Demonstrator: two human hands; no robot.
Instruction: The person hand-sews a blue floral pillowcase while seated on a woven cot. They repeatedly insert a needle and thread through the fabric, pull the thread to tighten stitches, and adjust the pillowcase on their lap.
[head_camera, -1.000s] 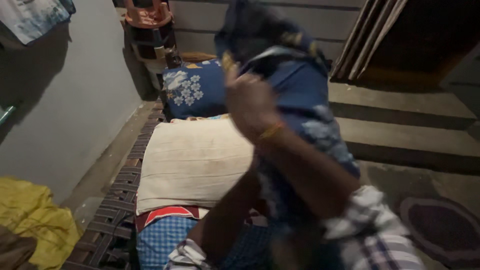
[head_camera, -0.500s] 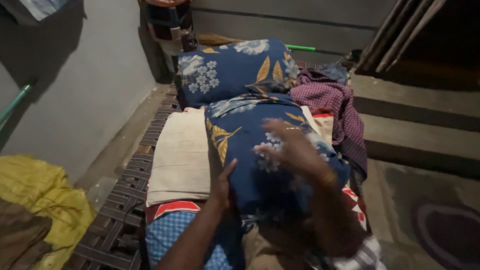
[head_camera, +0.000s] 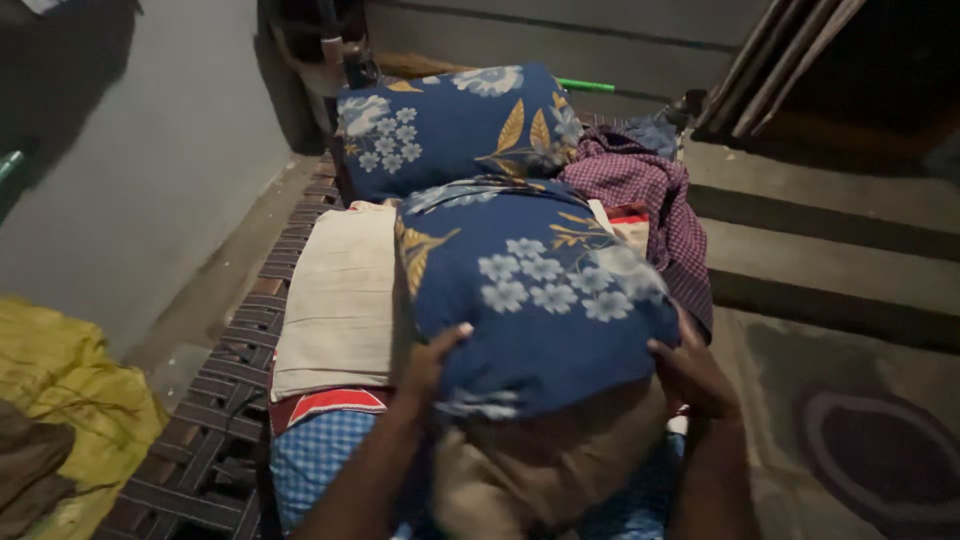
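Note:
A pillow lies lengthwise on a woven cot, half inside a blue floral pillowcase (head_camera: 540, 295); its bare tan end (head_camera: 530, 465) sticks out toward me. My left hand (head_camera: 428, 365) grips the case's open edge on the left side. My right hand (head_camera: 690, 375) grips the same edge on the right. A second pillow in a matching blue floral case (head_camera: 450, 125) sits at the far end of the cot.
A folded cream cloth (head_camera: 340, 300) lies left of the pillow on the cot (head_camera: 215, 430). A maroon checked cloth (head_camera: 650, 205) is bunched at the right. Yellow fabric (head_camera: 70, 400) lies on the floor at left. Concrete steps (head_camera: 830, 230) and a round rug (head_camera: 880, 450) are to the right.
The pillowcase was held up in the air, then brought down over the pillow. Both hands have slid back along it to the open edge near me.

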